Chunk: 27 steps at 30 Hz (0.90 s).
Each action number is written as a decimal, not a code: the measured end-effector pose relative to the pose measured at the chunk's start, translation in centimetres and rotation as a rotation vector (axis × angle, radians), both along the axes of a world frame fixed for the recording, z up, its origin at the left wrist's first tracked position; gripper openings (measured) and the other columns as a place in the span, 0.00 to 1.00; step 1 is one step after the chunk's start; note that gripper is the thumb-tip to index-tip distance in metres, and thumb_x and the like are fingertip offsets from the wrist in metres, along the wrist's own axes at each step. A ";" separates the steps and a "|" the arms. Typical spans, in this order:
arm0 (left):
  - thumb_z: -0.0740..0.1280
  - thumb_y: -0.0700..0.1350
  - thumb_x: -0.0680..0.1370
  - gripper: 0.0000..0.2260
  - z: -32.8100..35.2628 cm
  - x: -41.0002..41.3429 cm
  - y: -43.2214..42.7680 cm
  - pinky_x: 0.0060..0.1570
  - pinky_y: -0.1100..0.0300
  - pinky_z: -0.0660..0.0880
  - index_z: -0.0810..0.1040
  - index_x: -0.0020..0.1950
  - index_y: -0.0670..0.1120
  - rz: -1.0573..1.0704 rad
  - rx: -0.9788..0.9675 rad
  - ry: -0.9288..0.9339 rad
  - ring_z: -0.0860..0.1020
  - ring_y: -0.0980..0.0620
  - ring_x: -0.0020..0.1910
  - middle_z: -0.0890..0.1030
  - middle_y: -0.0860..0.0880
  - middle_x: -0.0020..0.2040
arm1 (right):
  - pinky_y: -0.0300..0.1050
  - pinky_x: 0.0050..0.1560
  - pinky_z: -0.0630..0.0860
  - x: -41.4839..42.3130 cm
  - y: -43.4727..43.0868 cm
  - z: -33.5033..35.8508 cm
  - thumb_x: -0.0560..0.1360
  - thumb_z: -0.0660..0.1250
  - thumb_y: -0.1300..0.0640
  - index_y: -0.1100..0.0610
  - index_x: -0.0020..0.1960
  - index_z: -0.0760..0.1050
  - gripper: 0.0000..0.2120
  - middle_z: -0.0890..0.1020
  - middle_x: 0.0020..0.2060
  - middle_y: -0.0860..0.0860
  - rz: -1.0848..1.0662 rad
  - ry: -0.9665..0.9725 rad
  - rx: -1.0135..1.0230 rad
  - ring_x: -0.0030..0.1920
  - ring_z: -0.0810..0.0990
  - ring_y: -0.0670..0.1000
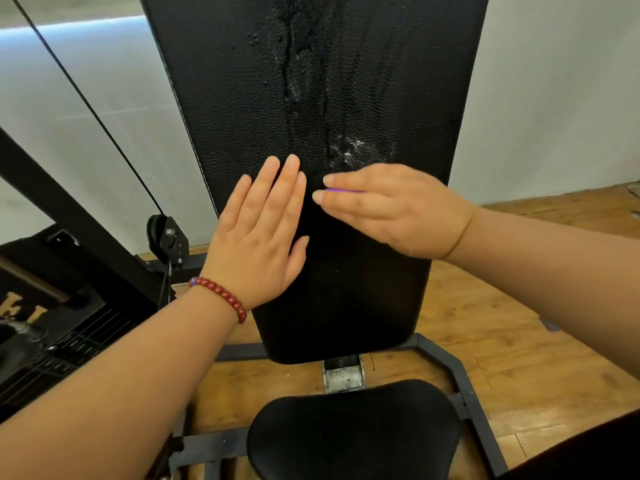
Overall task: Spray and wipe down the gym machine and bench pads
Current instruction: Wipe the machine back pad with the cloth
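Standing upright mid-view, the black back pad (225, 98) runs its long axis bottom to top, widening upward, with wet spray streaks (298, 74) trailing down its centre. The left hand (258, 237), a red bead bracelet (221, 296) at its wrist, lies flat on the pad with straight fingers pointing up. The blurred right hand (391, 209) reaches across with straight fingers pointing left and a purple sliver (344, 191) between them. Below sits the seat pad (353, 434), over the wooden floor (485, 306).

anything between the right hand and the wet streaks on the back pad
Nothing visible. The right hand is just below the wet streaks on the back pad; the left hand lies flat beside it, off that path.
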State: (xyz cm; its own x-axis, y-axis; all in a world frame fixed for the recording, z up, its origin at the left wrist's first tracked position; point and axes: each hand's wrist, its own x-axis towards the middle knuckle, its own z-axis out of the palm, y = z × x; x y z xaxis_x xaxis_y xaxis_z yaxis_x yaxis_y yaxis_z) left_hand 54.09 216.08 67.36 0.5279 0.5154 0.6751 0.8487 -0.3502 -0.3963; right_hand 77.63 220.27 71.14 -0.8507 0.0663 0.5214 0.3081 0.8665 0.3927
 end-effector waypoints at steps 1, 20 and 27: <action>0.57 0.52 0.80 0.31 0.6 0.1 0.4 0.76 0.48 0.46 0.54 0.78 0.37 -0.012 0.007 -0.002 0.53 0.40 0.77 0.57 0.39 0.78 | 0.54 0.59 0.76 -0.2 0.0 0.2 0.84 0.56 0.61 0.65 0.64 0.77 0.16 0.80 0.62 0.57 -0.016 0.026 0.005 0.62 0.79 0.59; 0.56 0.54 0.80 0.33 0.1 0.1 2.0 0.77 0.49 0.43 0.49 0.79 0.39 0.003 0.099 0.044 0.42 0.47 0.79 0.47 0.43 0.80 | 0.53 0.58 0.77 0.1 -0.6 -1.2 0.84 0.58 0.61 0.64 0.66 0.75 0.15 0.81 0.60 0.53 -0.035 -0.074 0.007 0.59 0.78 0.58; 0.56 0.54 0.80 0.34 0.0 0.1 1.9 0.77 0.49 0.43 0.48 0.79 0.40 -0.003 0.101 0.041 0.42 0.46 0.79 0.49 0.42 0.79 | 0.56 0.63 0.74 -0.4 0.7 2.4 0.83 0.58 0.64 0.68 0.65 0.75 0.15 0.77 0.65 0.59 -0.057 0.101 0.084 0.65 0.76 0.61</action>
State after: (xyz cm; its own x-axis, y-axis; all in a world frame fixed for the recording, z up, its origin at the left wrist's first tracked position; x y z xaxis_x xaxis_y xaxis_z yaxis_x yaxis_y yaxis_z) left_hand 54.15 218.02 67.40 0.5572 0.4440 0.7017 0.8303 -0.3089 -0.4638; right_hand 77.26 221.01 73.55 -0.7900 0.0653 0.6097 0.3975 0.8117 0.4280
